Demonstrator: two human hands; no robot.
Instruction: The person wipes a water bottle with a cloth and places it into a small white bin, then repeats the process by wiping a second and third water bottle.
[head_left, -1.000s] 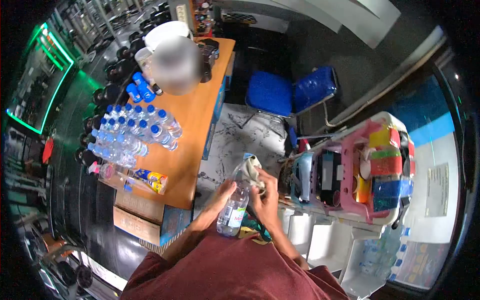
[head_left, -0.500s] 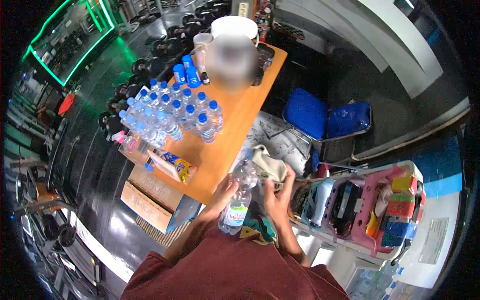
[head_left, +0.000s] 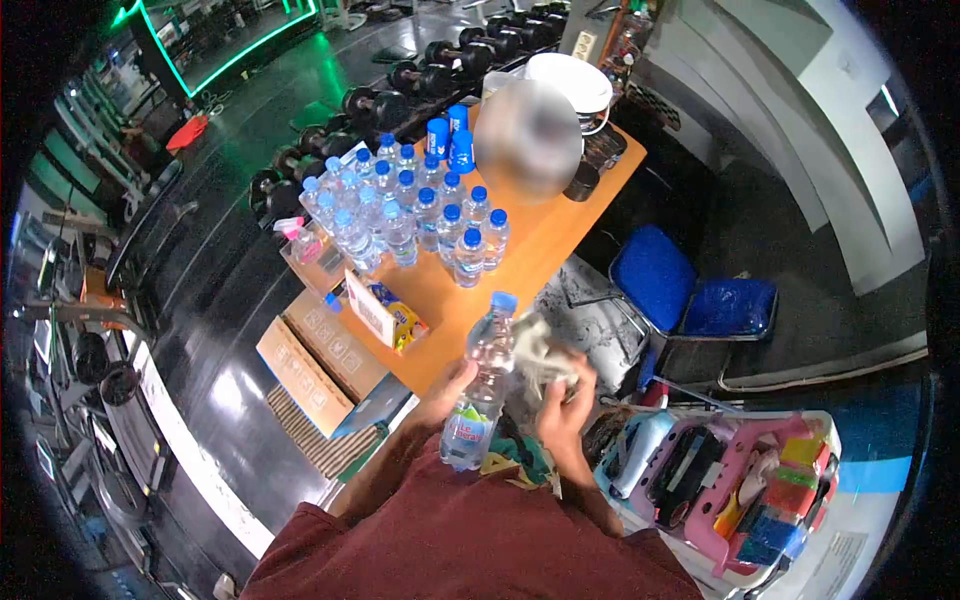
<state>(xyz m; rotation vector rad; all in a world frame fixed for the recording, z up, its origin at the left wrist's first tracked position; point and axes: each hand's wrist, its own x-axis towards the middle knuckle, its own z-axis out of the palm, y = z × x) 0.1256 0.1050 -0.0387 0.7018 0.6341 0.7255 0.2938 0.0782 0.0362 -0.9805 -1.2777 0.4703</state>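
A clear plastic water bottle [head_left: 492,352] with a blue cap and a printed label stands nearly upright close in front of my chest. Wrapped round its side is my left hand [head_left: 446,392]. My right hand [head_left: 566,408] is closed on a crumpled grey-beige cloth [head_left: 545,360], which hangs just right of the bottle's upper half and is a little blurred. Beyond the bottle, many similar blue-capped water bottles [head_left: 450,235] are grouped on the orange-brown wooden table [head_left: 470,325].
Blue cans [head_left: 460,152] and a white bucket [head_left: 568,82] stand farther back on the table. An open cardboard box [head_left: 310,370] sits beside it at left. On my right are a blue folding chair [head_left: 655,270] and a pink basket [head_left: 700,500] of supplies. Dumbbells [head_left: 415,78] line the floor behind.
The view has swung left, so the table and chair appear farther right. The cloth has moved down from the bottle's neck, leaving the blue cap in plain sight. Both hands keep their holds.
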